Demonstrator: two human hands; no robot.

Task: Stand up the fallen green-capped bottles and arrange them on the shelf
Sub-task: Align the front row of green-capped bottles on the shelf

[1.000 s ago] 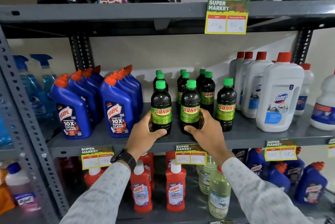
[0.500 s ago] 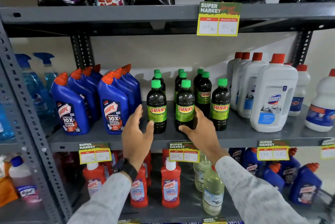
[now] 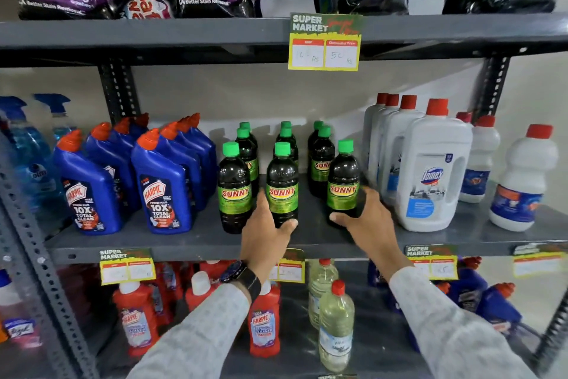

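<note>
Several dark green-capped SUNNY bottles stand upright in three rows on the grey middle shelf (image 3: 172, 237). My left hand (image 3: 264, 234) wraps the base of the front middle bottle (image 3: 282, 185). My right hand (image 3: 365, 219) grips the base of the front right bottle (image 3: 343, 182). The front left bottle (image 3: 234, 188) stands free beside my left hand. Behind the front three, more green-capped bottles (image 3: 321, 160) stand in line. No bottle lies on its side.
Blue Harpic bottles (image 3: 159, 182) crowd the left of the green ones. White red-capped Domex jugs (image 3: 430, 176) stand close on the right. Price tags (image 3: 324, 42) hang from the shelf edges. Red and clear bottles (image 3: 336, 326) fill the shelf below.
My left hand let go of the front left bottle and took the middle one. My right hand shifted from the middle bottle to the right one. The view has moved rightward.
</note>
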